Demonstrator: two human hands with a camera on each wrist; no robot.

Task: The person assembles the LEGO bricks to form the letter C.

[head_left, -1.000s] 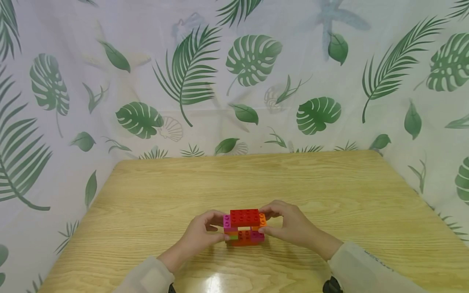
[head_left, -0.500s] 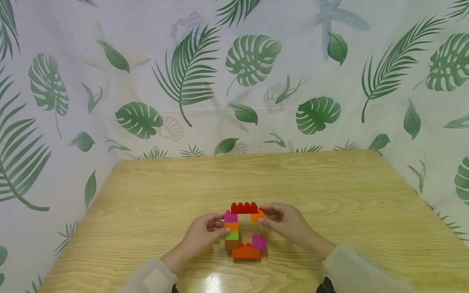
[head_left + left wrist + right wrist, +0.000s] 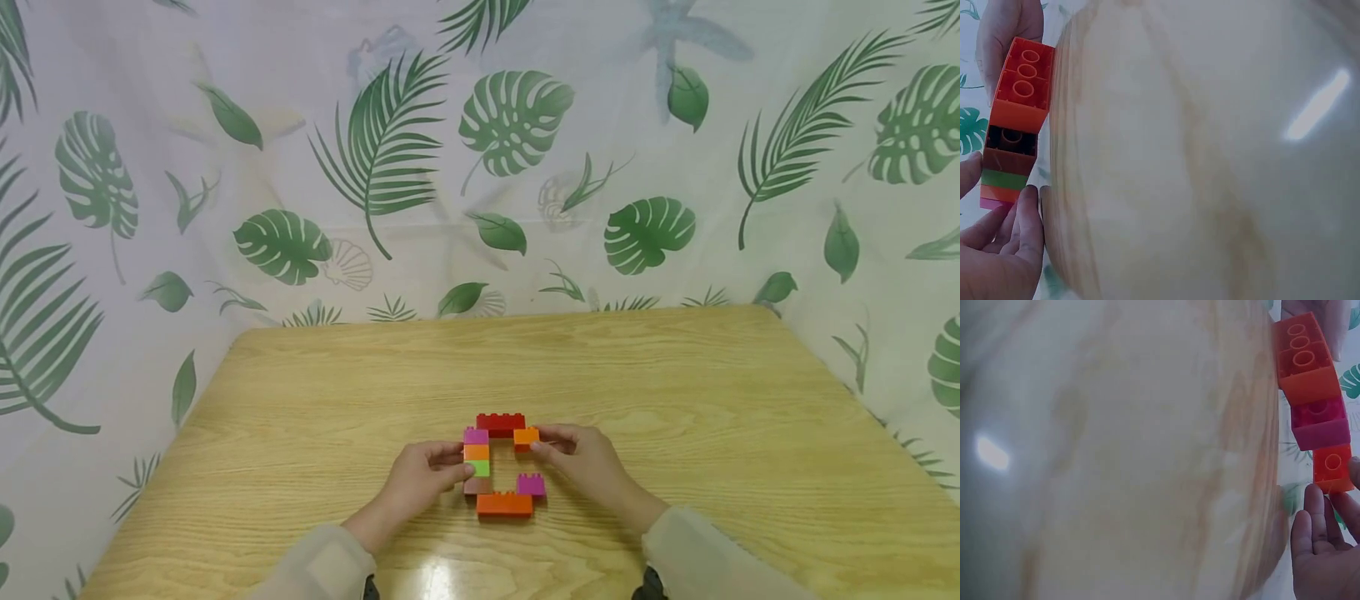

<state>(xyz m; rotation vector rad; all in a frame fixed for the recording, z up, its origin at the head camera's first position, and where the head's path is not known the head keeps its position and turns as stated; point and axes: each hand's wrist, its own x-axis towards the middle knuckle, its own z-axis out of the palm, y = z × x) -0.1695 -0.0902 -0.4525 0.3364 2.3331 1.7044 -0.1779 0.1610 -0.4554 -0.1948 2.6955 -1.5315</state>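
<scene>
A ring-like build of toy building bricks is held between both hands in the head view. Its left column stacks a magenta brick, an orange brick, a green brick (image 3: 481, 468) and a brown brick (image 3: 477, 486). Across the top runs a long red brick (image 3: 500, 423); along the bottom is a long orange-red brick (image 3: 505, 505) bearing a magenta brick (image 3: 531, 484). My left hand (image 3: 426, 477) pinches the left column around the green brick. With thumb and fingers, my right hand (image 3: 586, 459) pinches the small orange brick (image 3: 526, 438) beneath the red one. A gap separates that brick from the lower magenta one.
The wood-grain table (image 3: 675, 392) extends around the bricks. Behind and beside it hangs a white cloth (image 3: 420, 275) printed with green leaves. Hollow brick undersides face the camera in both wrist views.
The build has tilted, so its side now faces the head camera instead of its studded tops. Both hands keep their hold; the right hand and forearm have shifted slightly.
</scene>
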